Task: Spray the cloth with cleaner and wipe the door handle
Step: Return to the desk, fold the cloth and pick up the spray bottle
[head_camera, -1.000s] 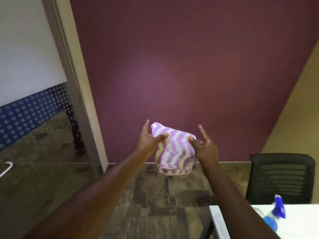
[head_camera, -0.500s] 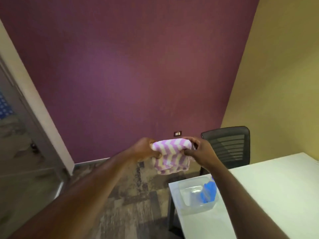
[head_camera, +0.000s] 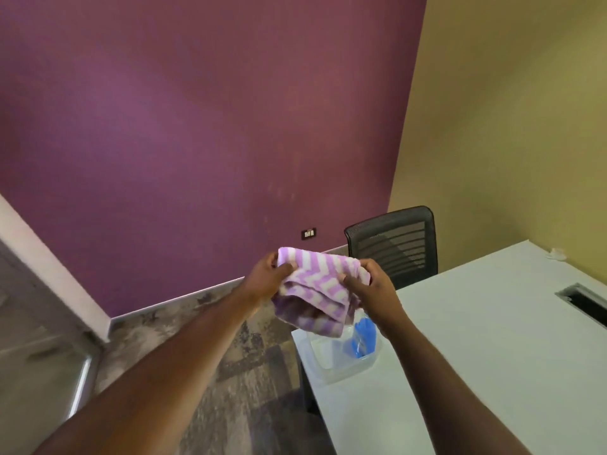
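both hands, left hand (head_camera: 267,277) and right hand (head_camera: 371,287), grip the folded cloth (head_camera: 315,290) above the worktop (head_camera: 492,339); next probably one hand must free itself for the spray bottle (head_camera: 361,338).

The view has swung right: the glass door and its handle, in shot a second ago, are gone, and the white bench (head_camera: 492,339) now fills the 4 o'clock corner with the black chair (head_camera: 394,244) behind it at 2 o'clock. The cloth (head_camera: 315,290), held up open a second ago, is now bunched and folded between the left hand (head_camera: 267,277) and right hand (head_camera: 374,287), fingers curled in rather than spread. It now hangs over the clear tub (head_camera: 331,366) on the bench, covering part of the blue spray bottle (head_camera: 361,336).
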Motion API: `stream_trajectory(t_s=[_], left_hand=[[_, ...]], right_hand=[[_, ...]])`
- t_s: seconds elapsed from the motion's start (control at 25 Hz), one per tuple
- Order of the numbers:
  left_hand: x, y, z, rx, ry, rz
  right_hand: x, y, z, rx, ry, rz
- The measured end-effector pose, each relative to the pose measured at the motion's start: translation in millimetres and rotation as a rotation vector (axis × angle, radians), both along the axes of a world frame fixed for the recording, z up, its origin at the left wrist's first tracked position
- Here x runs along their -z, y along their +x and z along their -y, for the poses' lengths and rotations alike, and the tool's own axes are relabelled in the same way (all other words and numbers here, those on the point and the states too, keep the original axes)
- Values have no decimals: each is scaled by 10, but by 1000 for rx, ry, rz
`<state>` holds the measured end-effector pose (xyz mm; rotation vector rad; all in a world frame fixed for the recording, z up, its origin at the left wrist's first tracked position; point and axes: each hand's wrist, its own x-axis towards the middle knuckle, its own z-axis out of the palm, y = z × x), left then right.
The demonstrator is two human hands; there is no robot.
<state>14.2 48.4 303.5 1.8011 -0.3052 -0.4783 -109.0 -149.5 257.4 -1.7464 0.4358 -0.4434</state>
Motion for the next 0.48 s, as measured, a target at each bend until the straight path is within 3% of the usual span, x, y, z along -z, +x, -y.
stream_trajectory(t_s=[0.08, 0.24, 0.48], left_hand=[[115, 82, 87, 35, 25, 8], [415, 408, 161, 247, 81, -171], [1065, 797, 447, 291, 326, 19]], right_hand=[[150, -5, -33, 80, -15, -10], [534, 32, -152, 252, -17, -91], [1182, 68, -348, 403, 51, -339]])
